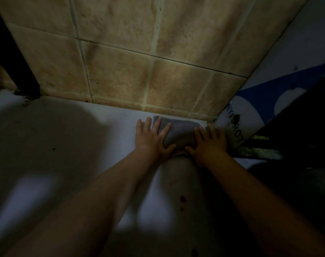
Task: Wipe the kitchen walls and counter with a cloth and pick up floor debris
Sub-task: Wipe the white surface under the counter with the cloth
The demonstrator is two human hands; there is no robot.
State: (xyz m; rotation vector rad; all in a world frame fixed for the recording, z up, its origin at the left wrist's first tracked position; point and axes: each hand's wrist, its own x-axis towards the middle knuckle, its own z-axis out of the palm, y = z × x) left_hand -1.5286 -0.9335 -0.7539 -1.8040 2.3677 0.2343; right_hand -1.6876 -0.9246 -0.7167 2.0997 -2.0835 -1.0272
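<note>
Adjoining tan tiled wall (121, 52), white counter (65, 145)

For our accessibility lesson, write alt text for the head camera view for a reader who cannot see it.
Two hands, left hand and right hand, press a grey cloth flat on a white counter, close to a tan tiled wall. The scene is dim, with dark spots on the counter nearer the camera.
</note>
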